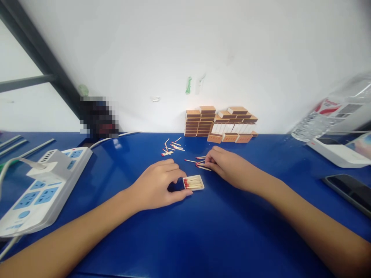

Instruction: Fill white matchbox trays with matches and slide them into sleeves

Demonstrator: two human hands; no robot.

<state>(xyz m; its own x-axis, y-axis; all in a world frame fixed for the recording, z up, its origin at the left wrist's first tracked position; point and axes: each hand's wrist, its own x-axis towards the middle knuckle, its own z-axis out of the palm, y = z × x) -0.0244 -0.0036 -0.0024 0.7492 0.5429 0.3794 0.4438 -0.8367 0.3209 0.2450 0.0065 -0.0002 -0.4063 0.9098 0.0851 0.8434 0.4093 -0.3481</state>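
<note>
On the blue counter (220, 231), largest to smallest:
counter: blue, smooth, takes up the whole lower view; white wall along its back edge
power strip (37, 189): one, white and blue, at the left edge, cable plugged in
water bottle (327, 116): one, clear plastic, lying near the back right corner
white device (336, 152): one, flat box at the right edge, just in front of the bottle
phone (349, 191): one, dark, face up at the right edge
matchbox stack (220, 123): against the back edge, centre; roughly twenty-plus closed boxes, exact count not readable
left hand (158, 185): curled, thumb and fingertips pinching the left end of the tray
right hand (228, 166): fingers closed on a small bunch of matches, pressed to the counter
matchbox tray (193, 182): one, open, partly filled, red heads to the left; centre of counter, between the hands
held matches (203, 166): a few, maybe four, just behind the tray
loose matches (171, 148): about ten, scattered between tray and stack
handling, tray: light thin card, crushes easily; likely best held by its short ends
handling, matches: very light, stiff but snappable, roll on the smooth top; likely best pinched mid-stick, heads aligned
</note>
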